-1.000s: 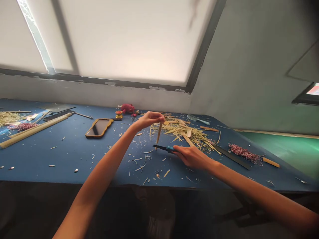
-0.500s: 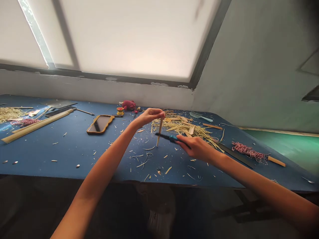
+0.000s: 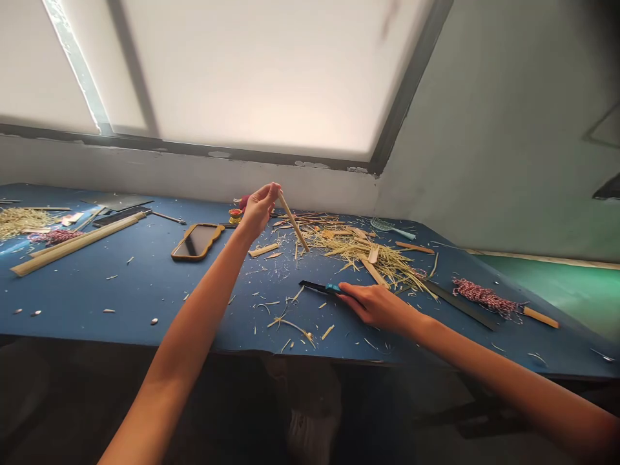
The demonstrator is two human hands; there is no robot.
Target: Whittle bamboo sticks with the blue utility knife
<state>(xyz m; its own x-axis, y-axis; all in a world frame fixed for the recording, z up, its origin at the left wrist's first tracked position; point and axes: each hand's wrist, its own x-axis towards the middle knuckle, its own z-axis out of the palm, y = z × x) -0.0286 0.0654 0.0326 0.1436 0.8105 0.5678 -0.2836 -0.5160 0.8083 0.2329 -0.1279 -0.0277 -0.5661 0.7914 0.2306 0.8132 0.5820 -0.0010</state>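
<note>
My left hand pinches the upper end of a thin pale stick, apparently bamboo, and holds it slanted above the table with its lower end pointing to the right. In my right hand is a utility knife with a teal and black handle. Its dark blade points left, low over the blue table, apart from the stick. Thin curled shavings lie below the blade. Just beyond the knife spreads a heap of pale strips and shavings.
A yellow-framed mirror lies left of my left arm, and long bamboo pieces lie farther left. To the right are a mint hairbrush, a dark flat strip and a red-and-white cord bundle. A window stands behind the table.
My left hand has lifted the stick up and to the left, away from the blade, and the stick now tilts the other way. The knife has dropped slightly nearer the table's front edge.
</note>
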